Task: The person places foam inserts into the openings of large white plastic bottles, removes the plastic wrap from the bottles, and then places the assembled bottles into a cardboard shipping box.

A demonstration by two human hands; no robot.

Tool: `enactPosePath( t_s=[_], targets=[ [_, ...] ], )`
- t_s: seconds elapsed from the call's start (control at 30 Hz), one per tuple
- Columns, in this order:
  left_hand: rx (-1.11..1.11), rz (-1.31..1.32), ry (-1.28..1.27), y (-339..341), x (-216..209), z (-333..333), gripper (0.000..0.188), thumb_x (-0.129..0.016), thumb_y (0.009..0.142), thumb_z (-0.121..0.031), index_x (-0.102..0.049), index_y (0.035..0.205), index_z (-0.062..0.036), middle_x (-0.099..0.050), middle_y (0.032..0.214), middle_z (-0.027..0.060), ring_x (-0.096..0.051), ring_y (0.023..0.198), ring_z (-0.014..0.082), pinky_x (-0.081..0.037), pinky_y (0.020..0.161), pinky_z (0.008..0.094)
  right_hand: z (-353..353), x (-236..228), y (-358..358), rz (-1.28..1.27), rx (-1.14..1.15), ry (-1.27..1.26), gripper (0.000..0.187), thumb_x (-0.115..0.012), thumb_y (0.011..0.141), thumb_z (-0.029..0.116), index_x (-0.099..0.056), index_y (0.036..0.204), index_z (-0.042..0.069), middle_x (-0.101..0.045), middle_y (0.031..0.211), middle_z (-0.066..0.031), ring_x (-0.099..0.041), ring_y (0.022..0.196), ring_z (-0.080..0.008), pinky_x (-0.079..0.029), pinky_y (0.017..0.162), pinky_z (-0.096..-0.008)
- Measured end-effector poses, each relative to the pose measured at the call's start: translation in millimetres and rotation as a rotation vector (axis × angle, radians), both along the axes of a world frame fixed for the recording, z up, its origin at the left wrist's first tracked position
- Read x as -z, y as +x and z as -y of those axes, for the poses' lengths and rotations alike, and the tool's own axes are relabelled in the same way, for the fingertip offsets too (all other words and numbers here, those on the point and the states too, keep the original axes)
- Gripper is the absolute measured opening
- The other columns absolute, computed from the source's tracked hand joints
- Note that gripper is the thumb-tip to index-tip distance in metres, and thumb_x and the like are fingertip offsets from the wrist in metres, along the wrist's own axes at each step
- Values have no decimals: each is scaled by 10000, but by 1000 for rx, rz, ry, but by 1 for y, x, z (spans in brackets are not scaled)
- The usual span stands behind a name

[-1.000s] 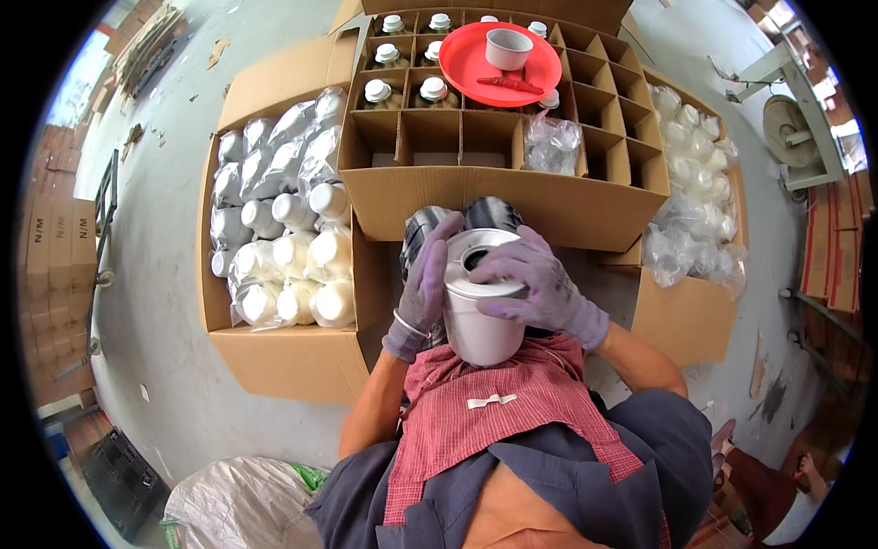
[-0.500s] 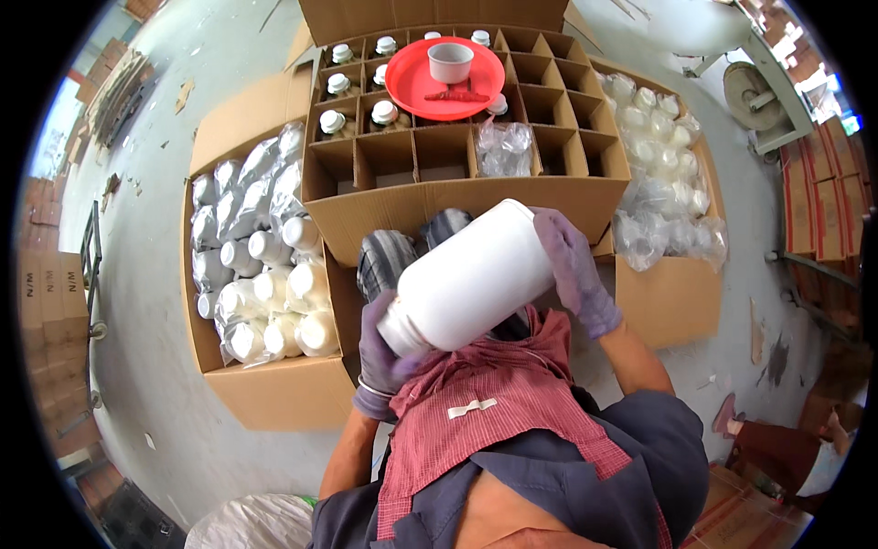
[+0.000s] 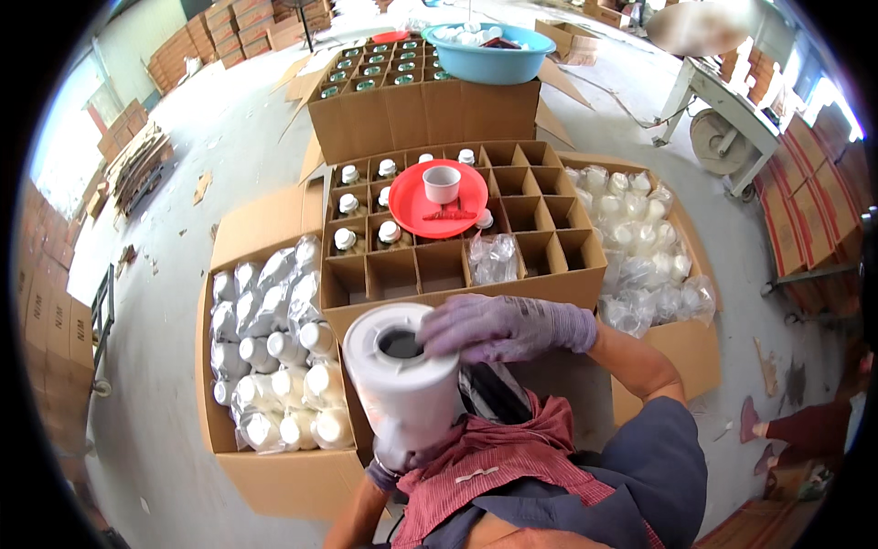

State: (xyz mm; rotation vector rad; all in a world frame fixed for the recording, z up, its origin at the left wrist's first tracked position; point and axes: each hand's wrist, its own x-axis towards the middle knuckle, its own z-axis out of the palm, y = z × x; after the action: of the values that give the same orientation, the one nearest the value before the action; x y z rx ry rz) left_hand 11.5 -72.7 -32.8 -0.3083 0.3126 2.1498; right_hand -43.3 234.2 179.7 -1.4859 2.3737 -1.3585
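A large white plastic bottle (image 3: pixel 402 393) stands nearly upright before my apron, its upper end showing a pale rim round a dark round opening. My left hand (image 3: pixel 400 450), in a purple glove, grips it low down. Over the upper end lies my right hand (image 3: pixel 503 329), also gloved, with its fingers stretched out flat toward the dark opening; the fingertips are slightly blurred. Just beyond is a divided carton (image 3: pixel 457 297) with several white-capped bottles (image 3: pixel 346 240) in its compartments. A red tray (image 3: pixel 466 224) rests on it, bearing a small white cup (image 3: pixel 442 184) and a dark red strip (image 3: pixel 448 216).
An open carton (image 3: pixel 274 471) of plastic-wrapped white bottles stands at left, another carton (image 3: pixel 672 375) of wrapped bottles at right. Farther off, a blue basin (image 3: pixel 498 64) sits on a second divided carton (image 3: pixel 421 114). A wheeled machine (image 3: pixel 722 119) is at far right; a person's legs (image 3: pixel 805 430) show below.
The bottle has turned from lying aslant to nearly upright and shifted left. My right hand has moved from its side end to over its top. The view has tilted up, showing the blue basin.
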Motion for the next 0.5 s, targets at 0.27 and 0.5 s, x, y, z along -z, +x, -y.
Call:
enactPosePath(
  t_s=[0.27, 0.5],
  targets=[
    [-624, -1200, -1223, -8, -63, 4, 581, -611, 850, -154, -374, 1351, 20, -484, 1273, 167, -489, 1186, 268, -391, 1037, 395, 4, 68, -1, 690, 570, -264, 559, -643, 920, 356, -483, 1296, -25, -601, 1172, -86, -541, 1081, -134, -445, 934, -281],
    [124, -69, 481, -5, -39, 2, 628, -425, 965, -466, -357, 1380, 0, -516, 1281, 214, -609, 1029, 314, -562, 783, 382, 9, 61, -17, 736, 465, -578, 370, -578, 976, 317, -598, 1185, 12, -626, 1062, 10, -549, 1001, -66, -441, 900, -233]
  ],
)
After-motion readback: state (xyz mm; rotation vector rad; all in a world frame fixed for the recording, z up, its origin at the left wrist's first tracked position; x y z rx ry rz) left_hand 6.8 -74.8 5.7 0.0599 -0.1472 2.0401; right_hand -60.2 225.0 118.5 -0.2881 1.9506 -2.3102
